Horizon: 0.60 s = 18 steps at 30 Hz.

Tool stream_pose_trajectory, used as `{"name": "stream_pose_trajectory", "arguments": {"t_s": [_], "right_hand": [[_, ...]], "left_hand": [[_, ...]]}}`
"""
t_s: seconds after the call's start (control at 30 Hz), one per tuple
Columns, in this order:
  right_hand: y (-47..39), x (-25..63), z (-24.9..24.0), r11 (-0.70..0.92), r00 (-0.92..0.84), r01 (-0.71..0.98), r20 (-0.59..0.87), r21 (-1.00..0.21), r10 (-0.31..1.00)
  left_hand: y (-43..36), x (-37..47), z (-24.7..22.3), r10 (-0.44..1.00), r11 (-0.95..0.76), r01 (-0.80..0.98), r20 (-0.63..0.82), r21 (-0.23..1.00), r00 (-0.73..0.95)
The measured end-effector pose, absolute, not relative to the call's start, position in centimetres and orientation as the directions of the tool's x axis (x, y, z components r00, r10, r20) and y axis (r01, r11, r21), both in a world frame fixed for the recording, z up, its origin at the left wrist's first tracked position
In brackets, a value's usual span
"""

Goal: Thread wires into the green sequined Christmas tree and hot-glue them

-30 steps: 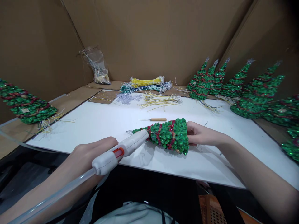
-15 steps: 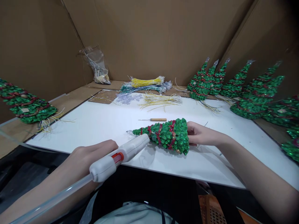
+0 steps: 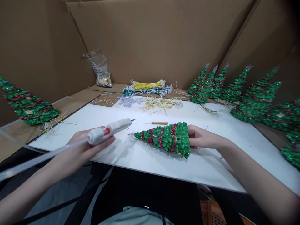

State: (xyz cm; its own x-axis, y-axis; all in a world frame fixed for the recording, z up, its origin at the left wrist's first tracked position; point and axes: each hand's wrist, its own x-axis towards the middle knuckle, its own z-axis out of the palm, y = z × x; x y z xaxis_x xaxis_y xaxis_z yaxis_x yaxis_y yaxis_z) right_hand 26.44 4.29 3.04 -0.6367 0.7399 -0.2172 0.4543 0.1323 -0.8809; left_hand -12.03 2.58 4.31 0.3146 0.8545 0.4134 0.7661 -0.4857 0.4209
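Observation:
My left hand (image 3: 90, 147) is closed round a white glue gun (image 3: 114, 128) with a clear glue stick (image 3: 44, 157) trailing from its back end. The nozzle points right and slightly up, just above the white board and apart from the tree. A glittery green Christmas tree (image 3: 167, 139) with red garlands lies on its side, its clear tip toward the left. At its base is my right hand (image 3: 199, 137), closed on it, with the fingertips partly hidden inside or behind the base. Beyond the tree lies an awl (image 3: 159, 122) with a wooden handle.
Yellow and green wire bundles (image 3: 148, 84) and loose yellow wires (image 3: 161, 103) lie at the back of the white board (image 3: 93, 117). Several finished-looking trees (image 3: 255, 100) stand at the right, and another tree (image 3: 29, 104) at the left. A plastic bag (image 3: 100, 68) leans against the cardboard wall (image 3: 152, 37).
My left hand has drawn the glue gun left and away, off the tree's side. My right hand and the tree have stayed about where they were.

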Motion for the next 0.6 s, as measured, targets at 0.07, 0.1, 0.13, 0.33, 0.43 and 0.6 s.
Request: {"name": "stream_pose_trajectory", "arguments": {"t_s": [0.07,0.1,0.13,0.33,0.43,0.6], "right_hand": [[4.4,26.5,3.0,0.124,-0.634,0.457,-0.224,-0.881,0.74],[4.4,26.5,2.9,0.123,-0.635,0.456,-0.225,-0.882,0.739],[4.4,26.6,2.8,0.124,-0.638,0.454,-0.225,-0.882,0.736],[4.6,27.1,2.5,0.14,-0.66,0.443,-0.217,-0.885,0.719],[4.7,27.3,2.6,0.15,-0.669,0.439,-0.21,-0.886,0.713],[4.8,27.5,2.7,0.178,-0.683,0.431,-0.191,-0.884,0.704]], "left_hand": [[3.9,-12.8,3.7,0.968,-0.246,0.843,0.165,0.479,0.188],[4.4,-13.0,3.6,0.987,-0.157,0.847,0.065,0.509,0.144],[4.9,-13.2,3.5,0.993,-0.098,0.839,-0.002,0.535,0.117],[5.8,-12.8,3.9,0.989,-0.001,0.743,-0.109,0.669,0.099],[6.0,-12.9,3.4,0.993,0.04,0.729,-0.111,0.683,0.05],[6.3,-13.5,3.1,0.988,0.004,0.791,-0.125,0.611,0.092]]}}
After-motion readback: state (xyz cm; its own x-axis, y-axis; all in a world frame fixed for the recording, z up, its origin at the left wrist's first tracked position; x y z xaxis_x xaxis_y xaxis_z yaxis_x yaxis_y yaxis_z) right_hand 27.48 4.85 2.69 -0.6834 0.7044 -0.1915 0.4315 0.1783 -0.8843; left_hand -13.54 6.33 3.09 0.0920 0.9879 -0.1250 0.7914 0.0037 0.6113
